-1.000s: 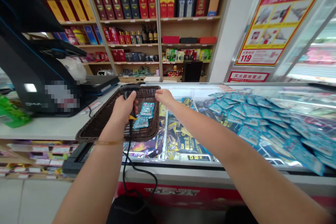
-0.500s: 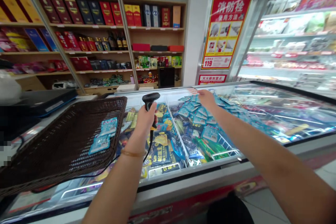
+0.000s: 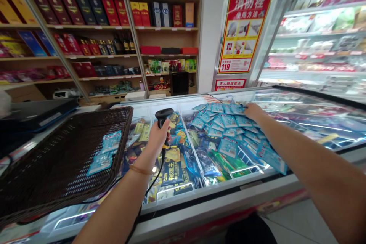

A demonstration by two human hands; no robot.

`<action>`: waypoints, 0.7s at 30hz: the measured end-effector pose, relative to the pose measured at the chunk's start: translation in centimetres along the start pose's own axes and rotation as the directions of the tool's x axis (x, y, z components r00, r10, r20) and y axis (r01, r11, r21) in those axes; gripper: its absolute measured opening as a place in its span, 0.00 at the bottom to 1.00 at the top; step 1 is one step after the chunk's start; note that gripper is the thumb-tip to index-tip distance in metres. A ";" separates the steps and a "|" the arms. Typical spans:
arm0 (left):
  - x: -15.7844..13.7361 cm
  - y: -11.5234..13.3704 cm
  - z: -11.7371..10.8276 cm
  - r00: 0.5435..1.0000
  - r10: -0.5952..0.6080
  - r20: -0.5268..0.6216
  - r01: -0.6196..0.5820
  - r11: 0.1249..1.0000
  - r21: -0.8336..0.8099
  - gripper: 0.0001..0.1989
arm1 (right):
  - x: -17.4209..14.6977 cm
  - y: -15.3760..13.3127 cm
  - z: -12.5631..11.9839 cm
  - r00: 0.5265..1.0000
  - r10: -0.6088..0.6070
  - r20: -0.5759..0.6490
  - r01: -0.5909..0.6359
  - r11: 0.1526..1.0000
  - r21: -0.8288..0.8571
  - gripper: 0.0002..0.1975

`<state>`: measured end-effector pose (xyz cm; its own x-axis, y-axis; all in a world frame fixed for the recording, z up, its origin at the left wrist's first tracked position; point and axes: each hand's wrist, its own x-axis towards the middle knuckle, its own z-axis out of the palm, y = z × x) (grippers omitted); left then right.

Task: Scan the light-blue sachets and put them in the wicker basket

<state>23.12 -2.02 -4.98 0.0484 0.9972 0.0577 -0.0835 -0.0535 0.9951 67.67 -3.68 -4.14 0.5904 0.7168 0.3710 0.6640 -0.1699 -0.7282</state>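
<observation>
My left hand [image 3: 159,134] is wrapped round the grip of a black barcode scanner [image 3: 164,113], its head up above the chest freezer. A black cable [image 3: 159,173] runs down from the scanner. My right hand [image 3: 254,112] is at the far right edge of a spread pile of flat blue packets [image 3: 225,121]. Its fingers are curled against the packets there, and their tips are partly hidden, so what they pinch is unclear. Two more blue packets [image 3: 100,162] lie in a dark brown woven basket [image 3: 54,156] on the left.
The chest freezer [image 3: 228,194] holds bagged goods, parted by a white wire divider [image 3: 192,146]. Its glass lid [image 3: 317,110] covers the right side. Behind stand shelves of boxes [image 3: 134,28] and a red fire-hydrant poster [image 3: 244,32]. A lit fridge [image 3: 323,34] is at the far right.
My right hand has moved right across the pile to its far right edge, uncovering more blue packets. My left hand still holds the scanner. The view has shifted slightly.
</observation>
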 end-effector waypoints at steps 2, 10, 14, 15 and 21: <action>0.1 0.0 -0.6 1.000 -0.005 -0.019 0.005 1.000 -0.010 0.20 | -0.5 -1.1 -0.2 0.989 0.073 -0.128 -0.081 0.995 -0.052 0.16; -0.6 0.1 -2.4 1.000 -0.003 0.003 0.003 0.995 -0.100 0.24 | -4.2 -10.6 4.2 0.996 0.077 0.052 -0.092 0.897 0.432 0.08; -1.2 0.0 -2.8 0.998 -0.025 0.055 0.029 0.997 -0.073 0.25 | -8.3 -14.8 9.1 0.886 0.127 0.446 -0.456 0.419 0.786 0.08; -1.3 -0.1 -2.9 0.998 -0.026 0.059 0.030 0.997 -0.069 0.25 | -9.4 -15.5 10.2 0.852 0.114 0.511 -0.518 0.331 0.789 0.09; -1.6 -0.6 -3.3 0.999 -0.034 0.041 0.037 0.997 -0.073 0.23 | -14.1 -16.8 15.0 0.722 0.037 0.691 -0.691 -0.007 0.723 0.16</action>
<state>19.76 -3.39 -5.97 0.0920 0.9954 0.0269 -0.1539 -0.0124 0.9880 41.32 -0.81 -5.76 0.1340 0.9784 -0.1573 -0.7446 -0.0054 -0.6675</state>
